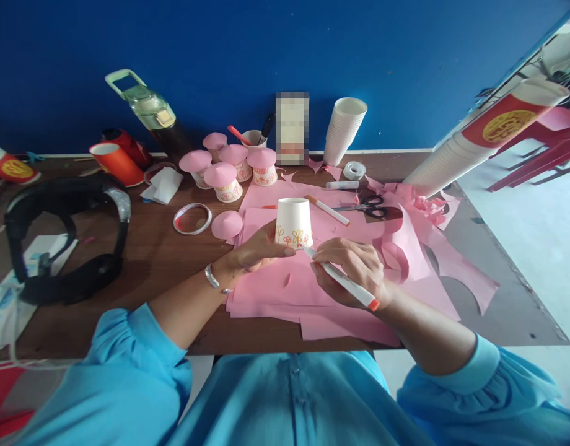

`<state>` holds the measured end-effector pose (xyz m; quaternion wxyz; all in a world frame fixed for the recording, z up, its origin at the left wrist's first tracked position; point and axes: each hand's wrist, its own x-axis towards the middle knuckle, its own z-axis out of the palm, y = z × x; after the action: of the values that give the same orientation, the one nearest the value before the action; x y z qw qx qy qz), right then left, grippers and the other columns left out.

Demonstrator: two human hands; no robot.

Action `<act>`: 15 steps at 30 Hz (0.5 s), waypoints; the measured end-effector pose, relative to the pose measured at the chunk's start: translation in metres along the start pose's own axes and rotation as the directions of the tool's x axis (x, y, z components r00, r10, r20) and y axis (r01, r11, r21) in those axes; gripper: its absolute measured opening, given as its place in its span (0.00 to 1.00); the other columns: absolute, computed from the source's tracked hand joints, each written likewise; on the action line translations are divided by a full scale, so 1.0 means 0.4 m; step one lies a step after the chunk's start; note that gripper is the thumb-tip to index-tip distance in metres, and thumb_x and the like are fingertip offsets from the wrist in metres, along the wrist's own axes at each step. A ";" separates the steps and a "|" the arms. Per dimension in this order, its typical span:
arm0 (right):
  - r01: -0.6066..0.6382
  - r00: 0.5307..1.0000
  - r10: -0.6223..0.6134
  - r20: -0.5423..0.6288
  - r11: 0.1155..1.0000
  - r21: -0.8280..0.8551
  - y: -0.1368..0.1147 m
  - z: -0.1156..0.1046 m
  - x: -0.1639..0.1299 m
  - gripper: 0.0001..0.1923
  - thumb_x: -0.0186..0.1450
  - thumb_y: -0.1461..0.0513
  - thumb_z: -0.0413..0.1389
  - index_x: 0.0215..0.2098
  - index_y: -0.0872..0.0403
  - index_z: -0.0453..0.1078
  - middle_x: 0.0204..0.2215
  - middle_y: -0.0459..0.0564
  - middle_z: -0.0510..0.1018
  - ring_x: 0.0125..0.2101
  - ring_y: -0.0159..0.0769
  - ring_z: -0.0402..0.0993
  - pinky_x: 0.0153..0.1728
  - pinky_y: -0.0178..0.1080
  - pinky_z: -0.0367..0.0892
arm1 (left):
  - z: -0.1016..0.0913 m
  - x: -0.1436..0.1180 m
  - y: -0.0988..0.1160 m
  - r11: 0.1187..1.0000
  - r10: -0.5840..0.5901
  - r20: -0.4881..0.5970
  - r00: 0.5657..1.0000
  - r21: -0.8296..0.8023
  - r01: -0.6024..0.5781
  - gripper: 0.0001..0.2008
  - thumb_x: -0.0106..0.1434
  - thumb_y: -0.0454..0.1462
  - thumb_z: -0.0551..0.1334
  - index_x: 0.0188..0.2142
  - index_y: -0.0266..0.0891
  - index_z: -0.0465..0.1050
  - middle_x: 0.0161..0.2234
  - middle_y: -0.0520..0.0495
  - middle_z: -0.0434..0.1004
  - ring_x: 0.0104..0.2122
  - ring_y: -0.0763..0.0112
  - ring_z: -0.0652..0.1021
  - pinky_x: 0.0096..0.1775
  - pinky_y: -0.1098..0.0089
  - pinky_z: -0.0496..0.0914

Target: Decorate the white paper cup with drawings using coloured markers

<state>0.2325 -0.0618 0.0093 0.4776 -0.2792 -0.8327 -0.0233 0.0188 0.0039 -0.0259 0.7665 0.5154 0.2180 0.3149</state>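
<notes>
From my remote seat I see the left hand (259, 253) out in front, its grip pinching the white cup (293, 217) at the lower left side, thumb along the bottom edge. I can't tell whether the hidden fingers sit behind the cup or inside it. The cup is narrow end up, in the middle of my view above the pink sheets (266, 294), with orange and yellowish flowers drawn around its lower part.

The right hand (352, 266) has its grip pressed around the orange-ended marker (347, 285), slanted so the tip is at the cup's lower edge; contact I can't confirm.

Just beyond the cup, a second marker (331, 212) lies on the paper, near the black-handled scissors (373, 207). To the right I have curled pink offcuts (415, 229). On the left, a loose pink cone (227, 225) sits beside the tape ring (192, 219) on the brown surface (150, 316). Behind them I count five cone-topped cups (223, 193) grouped together. Farther back, against the blue wall (210, 49), stand a pixelated panel (292, 130) and a stack of white cups (343, 136), with a small white roll (354, 170) near the stack.
</notes>
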 end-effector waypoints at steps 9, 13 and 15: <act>-0.028 0.999 0.028 -0.042 1.000 -0.009 -0.003 0.000 0.000 0.14 0.66 0.72 0.58 0.46 0.51 0.68 0.31 0.44 0.80 0.27 0.32 0.80 0.28 0.34 0.76 | 0.010 -0.004 0.012 1.000 0.001 -0.015 1.000 -0.011 -0.001 0.19 0.57 0.42 0.77 0.46 0.40 0.81 0.41 0.45 0.83 0.43 0.62 0.80 0.47 0.63 0.73; -0.038 0.999 0.037 -0.031 0.999 -0.025 -0.002 0.002 0.000 0.15 0.66 0.71 0.57 0.48 0.50 0.69 0.31 0.43 0.80 0.27 0.32 0.80 0.27 0.34 0.75 | 0.009 -0.004 0.011 1.000 0.016 0.003 1.000 0.001 -0.016 0.19 0.58 0.42 0.76 0.47 0.39 0.81 0.42 0.44 0.84 0.44 0.61 0.81 0.48 0.61 0.74; -0.042 0.999 0.041 -0.031 0.999 -0.020 -0.003 0.002 0.000 0.15 0.66 0.71 0.57 0.47 0.49 0.69 0.30 0.43 0.80 0.27 0.32 0.80 0.27 0.33 0.75 | 0.006 -0.002 0.006 0.999 0.035 0.008 0.999 -0.017 -0.035 0.19 0.58 0.42 0.77 0.47 0.39 0.81 0.42 0.44 0.83 0.43 0.62 0.81 0.47 0.62 0.74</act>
<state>0.2314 -0.0626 0.0093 0.4879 -0.3010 -0.8189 -0.0265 0.0192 0.0025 -0.0229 0.7662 0.5138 0.2033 0.3280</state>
